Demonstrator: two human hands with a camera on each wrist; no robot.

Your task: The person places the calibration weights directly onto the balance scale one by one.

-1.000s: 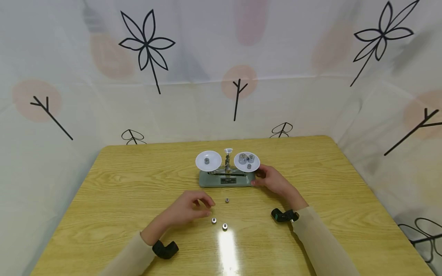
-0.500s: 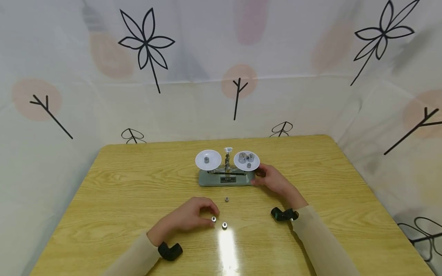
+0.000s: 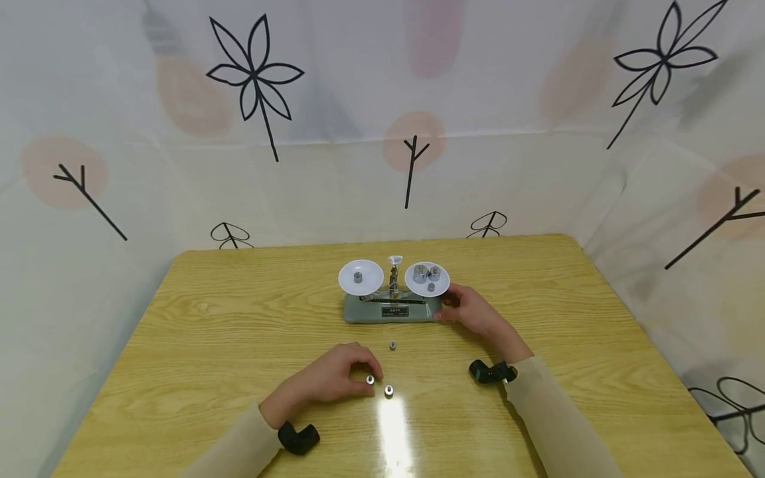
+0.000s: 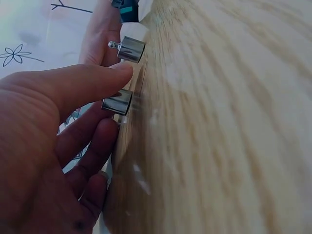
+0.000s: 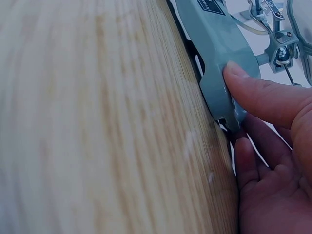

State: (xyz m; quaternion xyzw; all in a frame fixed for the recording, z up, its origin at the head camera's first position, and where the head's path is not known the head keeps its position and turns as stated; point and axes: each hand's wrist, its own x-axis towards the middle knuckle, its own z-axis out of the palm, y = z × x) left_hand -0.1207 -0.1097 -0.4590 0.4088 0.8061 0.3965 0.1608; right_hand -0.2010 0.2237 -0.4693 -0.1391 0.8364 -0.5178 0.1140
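Note:
A green-based balance scale (image 3: 367, 313) stands near the far side of the table. My right hand (image 3: 472, 312) grips the right end of its base. In the right wrist view the thumb (image 5: 258, 92) lies along the front of the base, with fingers behind. My left hand (image 3: 331, 378) has thumb and fingers curled round a small metal weight (image 3: 370, 380) on the table; in the left wrist view that weight (image 4: 117, 102) is between thumb and fingers, partly covered. A second weight (image 3: 389, 391) is just beyond the fingertips, and a smaller weight (image 3: 392, 345) lies nearer the scale.
One weight (image 3: 358, 277) sits in the left pan (image 3: 372, 272). The right pan (image 3: 442, 287) bears three weights, the largest (image 3: 420, 274) at its back left. A patterned cloth (image 3: 335, 192) hangs behind the wooden table (image 3: 239, 299).
My left hand has moved right and toward the front, its thumb and fingers coming round the nearest weight. My right hand keeps its grip on the scale base.

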